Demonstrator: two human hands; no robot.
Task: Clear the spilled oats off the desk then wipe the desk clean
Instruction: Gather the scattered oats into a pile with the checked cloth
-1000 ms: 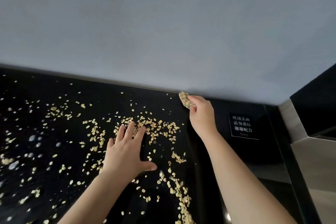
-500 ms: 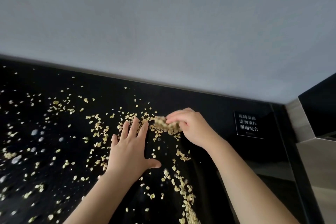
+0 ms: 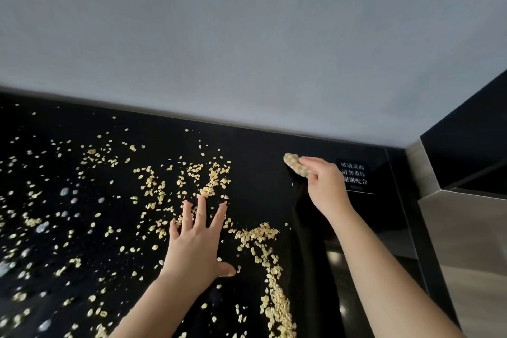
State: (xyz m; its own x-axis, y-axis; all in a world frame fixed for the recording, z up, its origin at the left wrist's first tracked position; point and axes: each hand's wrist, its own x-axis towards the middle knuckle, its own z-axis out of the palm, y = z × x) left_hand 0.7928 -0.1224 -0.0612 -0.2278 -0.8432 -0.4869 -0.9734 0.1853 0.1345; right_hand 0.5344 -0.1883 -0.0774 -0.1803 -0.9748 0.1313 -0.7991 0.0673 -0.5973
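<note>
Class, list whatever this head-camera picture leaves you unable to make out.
Head view: the pale speckled thing pinched by the right hand, blurred, part-covered by fingers; what it is, unclear.
Head view: oats under the left hand, hidden by the palm.
Head view: the desk, cut off left and below; spill's extent unknown.
Head view: smallest line on the label, too small.

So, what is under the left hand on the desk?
The left hand lies flat on the black desk; oats show around its fingers. Anything beneath the palm is covered.
</note>
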